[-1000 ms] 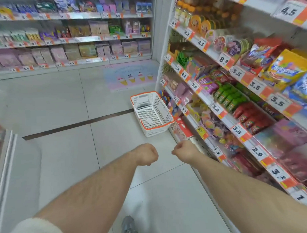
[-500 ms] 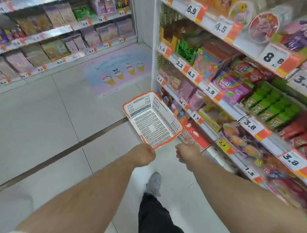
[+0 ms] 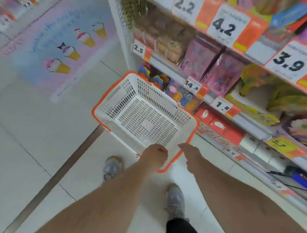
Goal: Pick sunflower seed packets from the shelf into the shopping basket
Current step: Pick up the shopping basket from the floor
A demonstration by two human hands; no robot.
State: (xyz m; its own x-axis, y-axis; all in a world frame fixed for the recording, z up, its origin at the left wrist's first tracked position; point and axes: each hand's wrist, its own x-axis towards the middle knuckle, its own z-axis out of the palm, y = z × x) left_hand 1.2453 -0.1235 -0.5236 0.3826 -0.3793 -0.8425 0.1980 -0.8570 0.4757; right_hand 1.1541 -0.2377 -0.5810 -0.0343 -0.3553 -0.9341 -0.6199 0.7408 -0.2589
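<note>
Shopping basket (image 3: pixel 124 93) (white, orange-rimmed) lies below both hands; left hand (image 3: pixel 155 155) fisted.

The pale tiled floor (image 3: pixel 37 138) carries a white perforated plastic shopping basket with an orange rim (image 3: pixel 113 95), standing just beside the white tiered store shelf (image 3: pixel 254 130). A pastel floor sticker printed with ice-cream cones (image 3: pixel 63 46) lies flat on the tiles. Two grey sneakers (image 3: pixel 112 167) stand near the basket.
</note>
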